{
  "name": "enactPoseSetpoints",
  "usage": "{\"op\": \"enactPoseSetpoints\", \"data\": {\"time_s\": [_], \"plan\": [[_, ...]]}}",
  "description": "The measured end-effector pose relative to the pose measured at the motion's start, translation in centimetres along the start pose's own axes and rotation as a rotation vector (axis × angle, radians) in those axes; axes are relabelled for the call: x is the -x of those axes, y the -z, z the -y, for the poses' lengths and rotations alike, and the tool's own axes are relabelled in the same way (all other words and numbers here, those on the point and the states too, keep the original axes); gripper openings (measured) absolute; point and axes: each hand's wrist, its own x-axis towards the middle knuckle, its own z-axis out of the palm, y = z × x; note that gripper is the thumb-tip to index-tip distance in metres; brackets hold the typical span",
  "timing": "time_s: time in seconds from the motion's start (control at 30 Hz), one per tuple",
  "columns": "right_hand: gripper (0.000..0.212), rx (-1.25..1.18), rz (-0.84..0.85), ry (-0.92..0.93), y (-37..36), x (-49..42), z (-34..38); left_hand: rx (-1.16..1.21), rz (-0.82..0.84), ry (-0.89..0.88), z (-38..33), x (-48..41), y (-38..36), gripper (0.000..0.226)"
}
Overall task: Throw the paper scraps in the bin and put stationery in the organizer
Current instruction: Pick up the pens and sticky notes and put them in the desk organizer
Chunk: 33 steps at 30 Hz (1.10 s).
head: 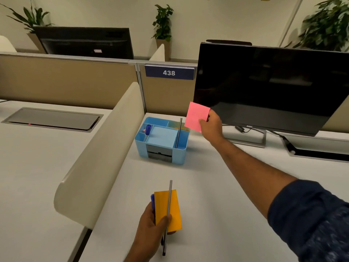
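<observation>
While right hand (210, 127) pinches pink note pad (197, 116) near blue organizer (179, 156), left hand (151, 225) fingers curled round orange pad (174, 208), metal ruler (169, 197), blue pen (152, 202), over white desk (207, 186).

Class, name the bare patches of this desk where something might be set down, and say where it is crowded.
Bare desk lies between the blue organizer and the left hand, bordered left by the cream divider. More lies right of the organizer, under the right forearm. Crowded: the monitor stand and cables at the back.
</observation>
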Motion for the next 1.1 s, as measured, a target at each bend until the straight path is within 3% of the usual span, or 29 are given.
{"op": "enactPoseSetpoints", "data": {"time_s": [0.23,0.5,0.87,1.0,1.1], "plan": [[0.028,0.105,-0.061,-0.005,-2.3,-3.3,-0.5,-0.03,0.018,-0.019,0.3,-1.2,-0.2,0.062],[0.03,0.01,0.15,0.094,-5.2,-3.2,0.6,0.022,0.003,-0.015,0.2,-1.5,0.1,0.063],[0.024,0.074,0.261,-0.021,-5.1,-2.9,-1.4,0.041,-0.014,-0.019,-0.7,-1.3,1.2,0.066],[0.03,0.043,0.131,0.013,-3.2,-1.5,-1.1,0.061,-0.015,-0.023,-1.3,-1.7,1.5,0.065],[0.021,0.019,-0.016,0.08,-1.1,1.6,-0.4,0.086,0.006,-0.027,-2.0,-1.6,1.5,0.062]]}}
